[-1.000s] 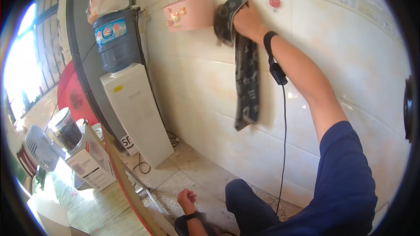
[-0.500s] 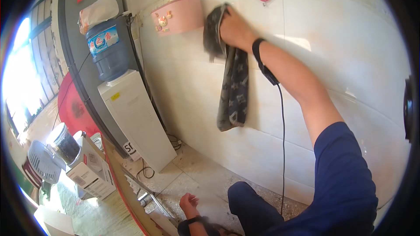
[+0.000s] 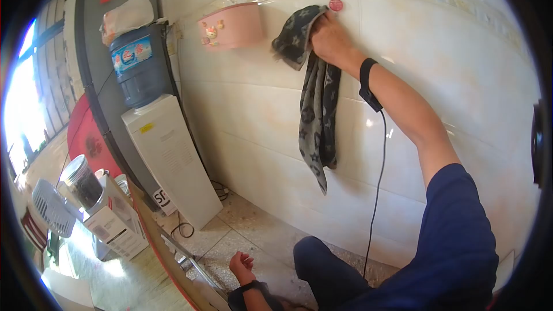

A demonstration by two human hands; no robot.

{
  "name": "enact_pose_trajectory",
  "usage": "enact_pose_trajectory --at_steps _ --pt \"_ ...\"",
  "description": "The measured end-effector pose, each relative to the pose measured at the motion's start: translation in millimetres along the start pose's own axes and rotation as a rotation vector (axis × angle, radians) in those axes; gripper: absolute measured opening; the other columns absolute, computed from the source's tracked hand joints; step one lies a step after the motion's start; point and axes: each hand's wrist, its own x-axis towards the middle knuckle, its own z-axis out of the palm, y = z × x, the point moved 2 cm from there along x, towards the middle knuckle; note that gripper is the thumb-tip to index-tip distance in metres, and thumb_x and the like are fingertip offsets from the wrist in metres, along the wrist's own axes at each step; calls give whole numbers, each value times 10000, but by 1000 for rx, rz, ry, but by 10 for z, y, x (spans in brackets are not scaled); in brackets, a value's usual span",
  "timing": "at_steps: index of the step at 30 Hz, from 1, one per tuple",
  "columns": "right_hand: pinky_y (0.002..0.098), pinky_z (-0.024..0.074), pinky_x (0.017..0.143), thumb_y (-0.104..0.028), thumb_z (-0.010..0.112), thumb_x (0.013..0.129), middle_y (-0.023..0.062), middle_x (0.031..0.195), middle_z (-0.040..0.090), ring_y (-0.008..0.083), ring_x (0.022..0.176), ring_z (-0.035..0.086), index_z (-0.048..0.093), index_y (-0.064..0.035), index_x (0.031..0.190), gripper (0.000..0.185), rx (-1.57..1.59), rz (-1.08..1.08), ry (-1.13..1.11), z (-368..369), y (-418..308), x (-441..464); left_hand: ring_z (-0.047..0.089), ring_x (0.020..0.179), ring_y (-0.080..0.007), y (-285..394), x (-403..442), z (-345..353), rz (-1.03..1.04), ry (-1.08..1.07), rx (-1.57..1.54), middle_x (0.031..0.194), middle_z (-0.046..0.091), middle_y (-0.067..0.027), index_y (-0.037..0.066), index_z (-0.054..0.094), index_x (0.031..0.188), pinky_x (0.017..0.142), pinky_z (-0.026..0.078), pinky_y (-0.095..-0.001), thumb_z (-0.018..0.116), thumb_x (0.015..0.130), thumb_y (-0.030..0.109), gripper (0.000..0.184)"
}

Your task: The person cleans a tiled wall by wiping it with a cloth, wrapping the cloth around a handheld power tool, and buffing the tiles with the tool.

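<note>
holding the cloth [image 3: 317, 89] up at the wall [image 3: 247, 115]: right hand [image 3: 329, 37] raised, its grip pinching the cloth near the top, one flap to the left, a long tail hanging. left hand [image 3: 242, 262] is low, near the knee [image 3: 314, 256], fingers loosely curled, nothing visible in it.

risks, as judged: a leftward swing could bring the flap against the pink box [image 3: 233, 26] and knock it; a loosened pinch could drop the cloth to the floor [image 3: 247, 230]; rubbing could lift the red sticker [image 3: 336, 4], just beside the knuckles; the cable [image 3: 380, 167], hanging from the wrist strap [image 3: 368, 80], could snag and tug the arm.

unclear: the fingertips are masked by cloth; cloth-to-wall contact cannot be confirmed; the box's fixing is out of sight; the cable's lower end is hidden; the left forearm is cut off.
</note>
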Motion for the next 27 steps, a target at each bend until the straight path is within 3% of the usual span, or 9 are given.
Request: enact_pose_trajectory --at_steps 1,3,5,6,11,14,20,24,27 --pt "471 426 1082 -161 599 834 152 982 745 314 1080 656 769 -26 888 223 -8 3 -13 -40 -40 -111 670 654 -181 4 -3 -2 -6 -9 11 806 688 -14 144 666 994 534 456 -271 692 925 340 210" --pt "480 415 1106 -135 620 816 178 998 733 334 1096 646 753 18 876 211 187 -15 -270 -177 -269 -365 665 650 -178 34 -9 -17 30 -11 -31 805 684 -13 146 662 985 542 453 -269 701 917 340 209" --pt "476 406 1126 -140 627 808 178 955 730 342 1088 646 743 28 847 208 182 -94 -234 -230 -488 -671 662 647 -176 38 47 -38 25 12 -56 805 682 -12 148 658 979 543 449 -271 703 916 342 209" --pt "477 398 1137 -150 619 815 175 961 731 341 1077 649 743 15 849 209 218 -94 -327 -315 -517 -735 659 644 -174 33 55 -46 25 43 -80 804 680 -11 149 654 973 544 445 -273 706 914 344 210" --pt "484 379 1146 -171 598 840 165 981 737 338 1070 650 754 -6 911 238 162 70 -321 -442 -279 -588 659 647 -172 -3 11 -1 14 12 -61 804 680 -10 151 649 962 540 437 -280 699 918 330 191" --pt "501 377 1118 -175 608 854 183 1067 738 335 1124 635 748 4 1020 282 -6 22 -73 -263 -169 -395 661 650 -173 -4 -27 51 3 1 -46 805 683 -11 149 652 963 544 443 -281 697 918 322 184" --pt "520 321 1198 -150 611 843 186 1134 737 330 1215 615 766 21 1008 284 84 34 -220 122 -325 -112 666 648 -176 -12 -74 29 16 -12 -12 810 692 -14 153 656 965 545 456 -283 705 914 321 183" --pt "518 321 1216 -151 607 836 183 1136 738 338 1223 612 771 17 1017 297 106 -58 -390 -176 -512 -589 665 665 -173 9 -71 47 14 -23 -25 830 694 -12 161 659 971 562 462 -277 707 913 329 184" --pt "512 326 1214 -156 614 824 181 1110 743 337 1216 617 775 6 991 284 149 -114 -328 -340 -788 -1090 664 667 -171 -9 -48 26 24 -32 -37 836 695 -9 164 660 975 567 462 -276 712 911 340 195"
